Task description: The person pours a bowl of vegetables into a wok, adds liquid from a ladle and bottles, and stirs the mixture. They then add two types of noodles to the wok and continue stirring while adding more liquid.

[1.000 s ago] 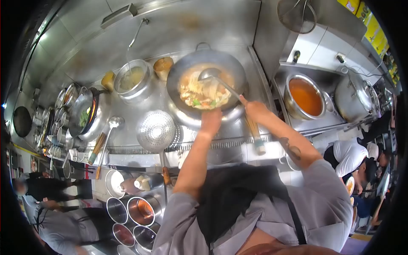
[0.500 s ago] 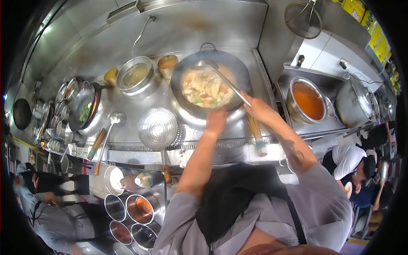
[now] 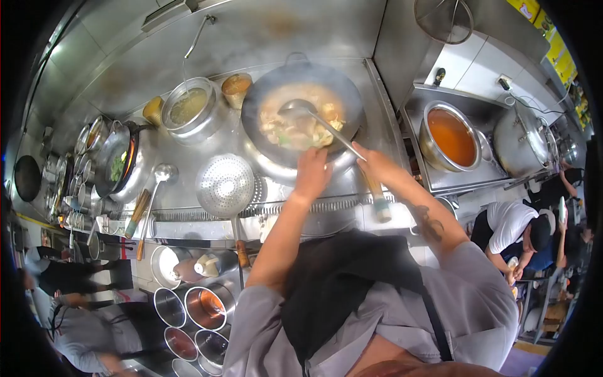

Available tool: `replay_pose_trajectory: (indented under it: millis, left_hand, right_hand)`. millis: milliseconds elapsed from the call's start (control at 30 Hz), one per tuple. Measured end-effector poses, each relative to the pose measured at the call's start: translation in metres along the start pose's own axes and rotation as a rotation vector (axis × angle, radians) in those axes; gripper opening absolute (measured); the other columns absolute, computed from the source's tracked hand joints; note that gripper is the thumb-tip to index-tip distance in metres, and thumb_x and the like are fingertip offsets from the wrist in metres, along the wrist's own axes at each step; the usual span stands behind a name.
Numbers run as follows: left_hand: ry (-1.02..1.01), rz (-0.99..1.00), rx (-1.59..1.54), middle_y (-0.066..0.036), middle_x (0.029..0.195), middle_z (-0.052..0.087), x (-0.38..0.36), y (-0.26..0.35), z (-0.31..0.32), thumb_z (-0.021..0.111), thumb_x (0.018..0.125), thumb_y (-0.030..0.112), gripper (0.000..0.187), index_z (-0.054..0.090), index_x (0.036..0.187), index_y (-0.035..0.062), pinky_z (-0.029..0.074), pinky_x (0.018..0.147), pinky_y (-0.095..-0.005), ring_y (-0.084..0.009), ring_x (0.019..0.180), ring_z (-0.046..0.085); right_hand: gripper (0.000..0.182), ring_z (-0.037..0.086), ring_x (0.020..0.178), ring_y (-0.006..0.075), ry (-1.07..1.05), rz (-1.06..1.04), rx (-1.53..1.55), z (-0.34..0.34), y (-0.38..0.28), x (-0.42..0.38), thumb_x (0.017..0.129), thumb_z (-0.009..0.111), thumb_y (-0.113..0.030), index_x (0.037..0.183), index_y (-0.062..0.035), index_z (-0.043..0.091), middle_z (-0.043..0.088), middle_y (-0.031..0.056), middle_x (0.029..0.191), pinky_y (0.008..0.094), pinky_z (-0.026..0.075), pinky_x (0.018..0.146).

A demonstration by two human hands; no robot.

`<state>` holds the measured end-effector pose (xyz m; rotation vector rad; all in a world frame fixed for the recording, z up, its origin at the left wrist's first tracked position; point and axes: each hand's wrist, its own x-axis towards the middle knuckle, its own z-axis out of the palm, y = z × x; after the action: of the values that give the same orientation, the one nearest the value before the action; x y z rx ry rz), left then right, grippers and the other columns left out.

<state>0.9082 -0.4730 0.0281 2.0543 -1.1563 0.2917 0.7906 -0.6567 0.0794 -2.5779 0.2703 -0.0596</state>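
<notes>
Head view shows your left hand [image 3: 312, 169] closed on the near rim of the wok [image 3: 301, 113], most likely to steady it while you stir. Your right hand [image 3: 377, 166] is wrapped round the long handle of the ladle [image 3: 298, 110], gripped far from the bowl, probably to keep your fingers off the heat. The ladle's bowl sits in the noodles and broth at the middle of the wok. A strainer [image 3: 225, 185] lies just left of the wok on the tabletop [image 3: 188, 195], within easy reach, and a pot of orange sauce [image 3: 449, 135] stands to the right.
</notes>
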Motion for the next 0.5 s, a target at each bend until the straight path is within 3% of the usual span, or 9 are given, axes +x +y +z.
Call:
replay_pose_trajectory:
  millis: [100,267,300,367,500]
  left_hand:
    - [0.056,0.037,0.03,-0.018,0.116,0.052,-0.016,0.015,-0.023,0.069,0.076,0.014,0.045,0.057,0.117,0.0004,0.039,0.09,-0.0457,-0.0355,0.107,0.05]
    - [0.112,-0.033,0.05,-0.018,0.115,0.052,-0.047,0.031,-0.047,0.07,0.075,0.013,0.047,0.056,0.117,0.0005,0.038,0.09,-0.0459,-0.0346,0.106,0.052]
    - [0.126,-0.062,0.054,-0.018,0.115,0.052,-0.056,0.031,-0.053,0.071,0.074,0.012,0.047,0.056,0.117,0.0004,0.039,0.089,-0.0457,-0.0344,0.105,0.052]
    - [0.171,-0.066,0.091,-0.018,0.115,0.052,-0.067,0.028,-0.061,0.071,0.073,0.01,0.047,0.055,0.116,0.0001,0.039,0.088,-0.0455,-0.0349,0.104,0.052]
    - [0.184,-0.152,0.106,-0.019,0.115,0.052,-0.086,0.028,-0.076,0.071,0.074,0.009,0.045,0.055,0.115,-0.0005,0.039,0.088,-0.0458,-0.0359,0.102,0.052]
  right_hand:
    - [0.057,0.064,0.082,0.0409,-0.038,0.034,-0.04,-0.001,-0.014,0.003,0.088,0.053,-0.012,0.142,-0.0026,0.037,0.065,0.0274,0.088,0.0485,0.049,0.076]
    - [0.055,0.064,0.074,0.0374,-0.004,-0.113,-0.169,0.017,-0.014,0.012,0.09,0.051,-0.014,0.143,-0.0057,0.036,0.065,0.0221,0.078,0.0473,0.05,0.068]
    - [0.055,0.064,0.074,0.0374,-0.004,-0.113,-0.163,0.013,-0.023,0.009,0.09,0.051,-0.014,0.143,-0.0057,0.036,0.065,0.0221,0.078,0.0473,0.05,0.068]
    - [0.056,0.063,0.08,0.0371,-0.077,-0.024,-0.171,0.002,-0.038,0.003,0.09,0.052,-0.013,0.144,-0.0152,0.037,0.063,0.0225,0.087,0.0459,0.051,0.073]
    - [0.054,0.063,0.08,0.0356,0.011,-0.137,-0.333,0.017,-0.023,0.011,0.09,0.051,-0.012,0.142,-0.015,0.04,0.061,0.0199,0.09,0.0457,0.051,0.071]
